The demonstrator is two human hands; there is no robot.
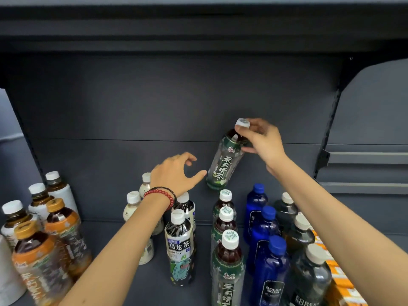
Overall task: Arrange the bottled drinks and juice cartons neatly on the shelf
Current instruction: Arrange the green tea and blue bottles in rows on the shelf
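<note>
On my feed the right hand (262,140) pinches a green-label tea bottle (225,160) by its neck, tilted (top leaning right) in the air above the back of the green tea row (225,219). The left hand (176,173), fingers spread and empty, hovers up-left of that row.

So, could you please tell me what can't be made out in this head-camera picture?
- Head view: orange cartons, cut off by the right edge and partly hidden behind the grey bottles.
- Head view: pale-label bottles, partly covered by the left forearm.
- Head view: orange-label bottles, blurred, print unreadable.
- Head view: green tea bottle, its neck covered by the right hand.
</note>
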